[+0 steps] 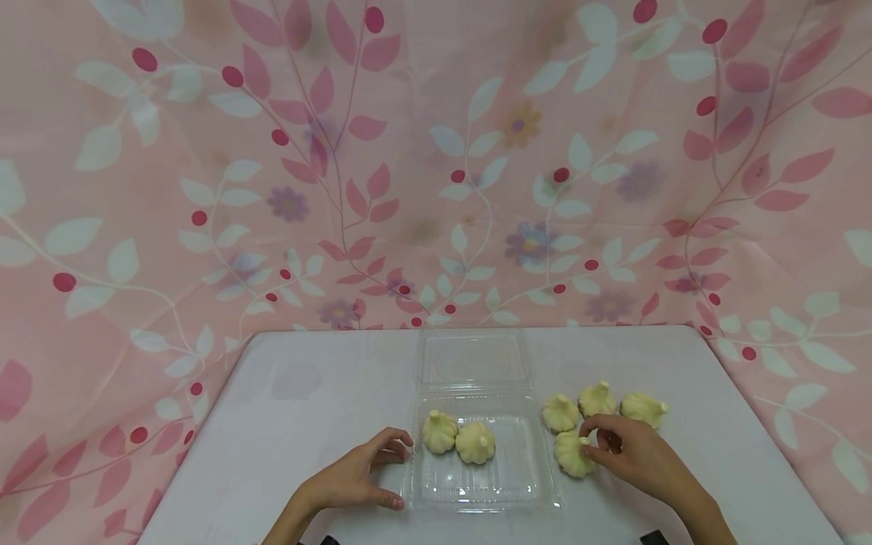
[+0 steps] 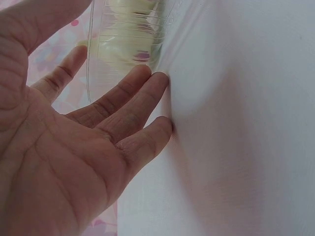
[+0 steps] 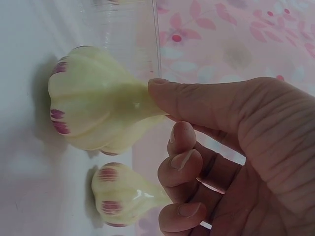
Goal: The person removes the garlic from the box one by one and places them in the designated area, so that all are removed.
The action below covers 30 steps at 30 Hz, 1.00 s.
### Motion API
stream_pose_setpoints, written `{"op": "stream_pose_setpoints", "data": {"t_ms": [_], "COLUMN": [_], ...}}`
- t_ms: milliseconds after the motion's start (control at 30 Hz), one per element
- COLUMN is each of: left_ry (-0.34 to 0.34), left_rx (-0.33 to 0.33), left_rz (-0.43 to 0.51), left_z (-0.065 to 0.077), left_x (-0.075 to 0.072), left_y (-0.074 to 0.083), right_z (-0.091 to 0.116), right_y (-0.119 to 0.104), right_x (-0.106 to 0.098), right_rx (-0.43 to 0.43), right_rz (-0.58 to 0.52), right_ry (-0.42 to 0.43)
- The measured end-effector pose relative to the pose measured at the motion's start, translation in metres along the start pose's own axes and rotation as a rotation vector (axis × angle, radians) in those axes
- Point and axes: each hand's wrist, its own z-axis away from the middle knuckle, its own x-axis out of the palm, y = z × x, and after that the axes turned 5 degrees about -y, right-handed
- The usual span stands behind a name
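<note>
Two garlic bulbs [image 1: 474, 443] sit in the clear box [image 1: 523, 462], left hand [image 1: 361, 471] relaxed beside it, while at right the right hand [image 1: 632, 452] pinches another bulb [image 1: 571, 456] by its stem [image 3: 135, 102], which may slip if the grip loosens.

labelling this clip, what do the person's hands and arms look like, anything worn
The left hand and right hand are bare, no gloves or rings visible; no sleeves show on the forearms. A small black piece, unclear what, shows near each forearm.

No readable text, label, brand, number or sign in any view.
</note>
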Motion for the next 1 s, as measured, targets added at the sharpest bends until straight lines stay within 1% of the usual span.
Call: {"op": "stream_pose_setpoints", "data": {"t_ms": [233, 400, 600, 767, 867, 1000], "left_ry": [-0.003, -0.003, -0.002, -0.006, -0.008, -0.006], "left_rx": [-0.010, -0.020, -0.004, 0.019, 0.021, 0.006], "left_rz": [0.013, 0.013, -0.001, -0.009, -0.011, -0.013], "left_z": [0.001, 0.000, 0.000, 0.000, 0.000, -0.001], "left_x": [0.000, 0.000, 0.000, -0.001, -0.001, -0.001], "left_y": [0.003, 0.005, 0.004, 0.002, 0.001, 0.001], "right_z": [0.000, 0.000, -0.002, -0.007, -0.010, -0.013], "right_y": [0.000, -0.002, -0.004, -0.007, -0.011, -0.016], "right_x": [-0.001, -0.002, -0.003, -0.003, -0.004, -0.004], "right_rx": [-0.006, -0.013, -0.021, -0.023, -0.028, -0.044], "right_rz": [-0.005, 0.030, 0.056, 0.070, 0.071, 0.062], "right_ry": [-0.007, 0.011, 0.052, 0.060, 0.058, 0.056]}}
